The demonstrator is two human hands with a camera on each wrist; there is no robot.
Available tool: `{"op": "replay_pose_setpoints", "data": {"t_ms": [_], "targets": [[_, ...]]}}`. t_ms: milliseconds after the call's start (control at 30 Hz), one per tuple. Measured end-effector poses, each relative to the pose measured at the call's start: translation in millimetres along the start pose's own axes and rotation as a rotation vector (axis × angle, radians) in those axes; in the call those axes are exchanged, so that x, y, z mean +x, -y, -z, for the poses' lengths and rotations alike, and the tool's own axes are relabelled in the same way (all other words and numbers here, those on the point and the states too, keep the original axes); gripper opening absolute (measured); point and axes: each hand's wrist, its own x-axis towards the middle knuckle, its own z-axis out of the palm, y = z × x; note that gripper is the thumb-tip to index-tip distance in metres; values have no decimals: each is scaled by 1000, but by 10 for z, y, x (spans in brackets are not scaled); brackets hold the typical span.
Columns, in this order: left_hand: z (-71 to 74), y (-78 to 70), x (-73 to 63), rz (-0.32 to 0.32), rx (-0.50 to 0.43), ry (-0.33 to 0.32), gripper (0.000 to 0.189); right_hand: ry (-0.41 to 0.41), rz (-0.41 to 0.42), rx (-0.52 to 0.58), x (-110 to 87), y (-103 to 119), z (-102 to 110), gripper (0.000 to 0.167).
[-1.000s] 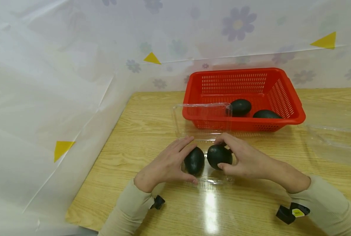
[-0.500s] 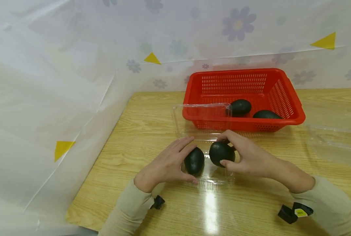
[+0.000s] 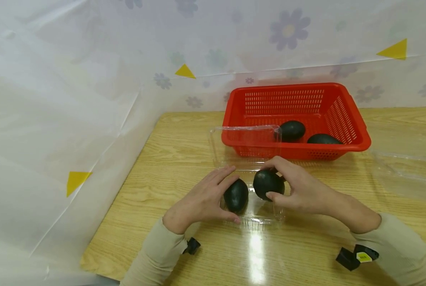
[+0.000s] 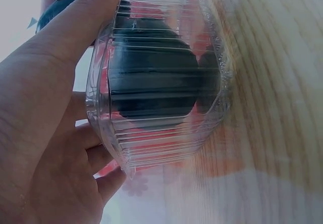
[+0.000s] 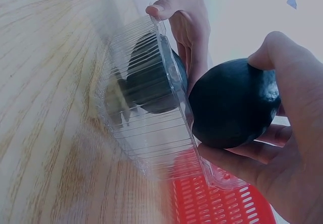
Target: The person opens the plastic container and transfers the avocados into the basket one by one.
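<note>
In the head view my left hand (image 3: 207,198) rests at the left side of a clear plastic clamshell container (image 3: 257,219), its thumb on the near rim and its fingers over the left side. A smooth, dark green avocado (image 3: 236,196) lies inside, by those fingers. My right hand (image 3: 302,188) grips a second avocado (image 3: 268,185) between thumb and fingers. The right wrist view shows that avocado (image 5: 232,103) raised at the container's open top, above the level of the one inside. The hinged lid (image 3: 246,145) stands up at the back, overlapping the basket.
A red perforated basket (image 3: 295,150) stands behind the container, with two more avocados, one at the middle (image 3: 292,130) and one at the right (image 3: 324,138). Another clear plastic container (image 3: 406,171) lies on the right of the wooden table (image 3: 145,167). White sheeting (image 3: 91,99) borders the left and back.
My right hand has lifted its avocado slightly, up and a little to the right, from beside the other one. The left hand has stayed put.
</note>
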Motion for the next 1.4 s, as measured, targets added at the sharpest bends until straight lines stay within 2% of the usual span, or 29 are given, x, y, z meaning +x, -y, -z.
{"op": "replay_pose_setpoints", "data": {"t_ms": [267, 533, 800, 1400], "targets": [[-8, 2, -8, 27, -15, 21, 110, 4, 4, 2, 14, -3, -3, 56], [-32, 33, -14, 41, -19, 13, 109, 33, -12, -14, 17, 4, -32, 57], [-47, 43, -13, 14, -25, -12, 107, 54, -12, 6, 14, 0, -77, 56], [-62, 50, -6, 0, -17, -29, 105, 62, -17, 5, 7, 3, -122, 56]]}}
